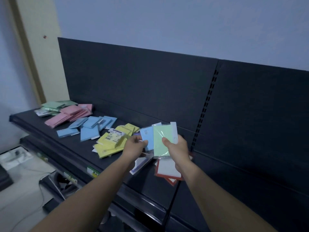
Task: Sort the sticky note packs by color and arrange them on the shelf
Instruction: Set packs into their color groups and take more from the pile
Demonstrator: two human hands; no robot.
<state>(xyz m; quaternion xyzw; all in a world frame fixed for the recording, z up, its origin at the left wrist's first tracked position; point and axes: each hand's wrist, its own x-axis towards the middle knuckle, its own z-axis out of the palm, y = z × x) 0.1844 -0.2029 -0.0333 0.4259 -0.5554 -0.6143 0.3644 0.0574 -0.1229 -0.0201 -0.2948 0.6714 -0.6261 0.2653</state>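
Over shelf (73,147): fingers (167,142) grip green pack (160,137), blue pack (148,134).

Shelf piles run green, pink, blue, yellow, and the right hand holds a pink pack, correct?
Not pink: in the head view the right hand holds a green pack. The order green pile, pink pile, blue pile, yellow pile stands.

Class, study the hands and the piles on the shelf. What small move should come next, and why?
Probably the left hand lays its blue pack on the blue pile, just beyond the yellow pile. The right hand holds a green pack; the green pile lies farthest left, so blue is the nearer drop.
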